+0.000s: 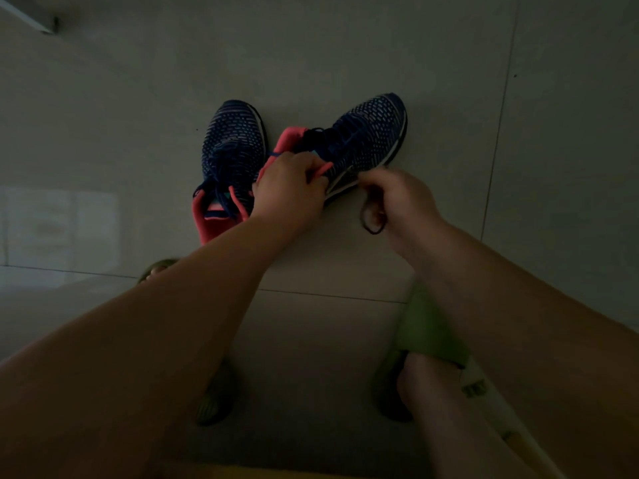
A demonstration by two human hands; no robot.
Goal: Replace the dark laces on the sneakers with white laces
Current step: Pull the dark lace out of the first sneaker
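Head view, dim light: a tiled floor (345, 46) is carrying two dark knit sneakers with pink collars, toes pointing away from the person. One sneaker (230, 157) is standing upright on the left, its dark lace apparently threaded through the eyelets. The other sneaker (363, 136) is lying just to its right, tipped and angled so that its long axis is running from the near left up to the far right — heel end toward the left hand (288, 188). That hand is curling round the pink collar and steadying the shoe. The right hand (397, 198) is sitting just beside the shoe's near side, fingers bunched and pinching a loop of dark lace (368, 219) that is hanging below the palm. The lace is leading from this hand up and left toward the eyelets, so a pull along that line, away from the shoe, would probably draw it free. No white laces are showing.
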